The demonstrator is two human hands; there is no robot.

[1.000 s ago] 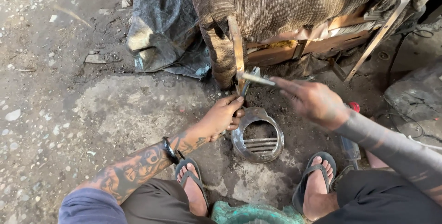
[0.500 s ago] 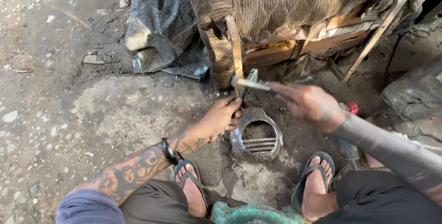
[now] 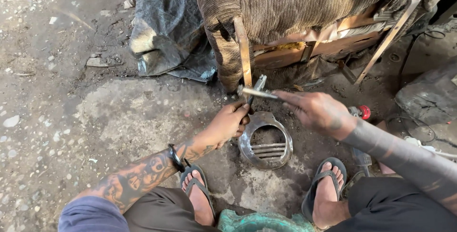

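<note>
- Left of centre, the left hand (image 3: 227,123) grips a dark clamp-like tool (image 3: 256,89) tightly.
- At centre, the round metal ring (image 3: 264,140) with bars lies on the ground (image 3: 95,117).
- Right, the right hand (image 3: 319,113) pinches a thin rod (image 3: 259,93); this looks like positioning, and steady alignment matters.

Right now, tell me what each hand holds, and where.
Left hand grips the metal ring by its upper-left rim. Right hand holds a thin rod by one end.

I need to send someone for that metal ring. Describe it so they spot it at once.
Start at the brown striped cushion. On the ground below it, between the sandalled feet, lies the metal ring, beside the left hand. It alone is round, with bars across its opening.
</note>
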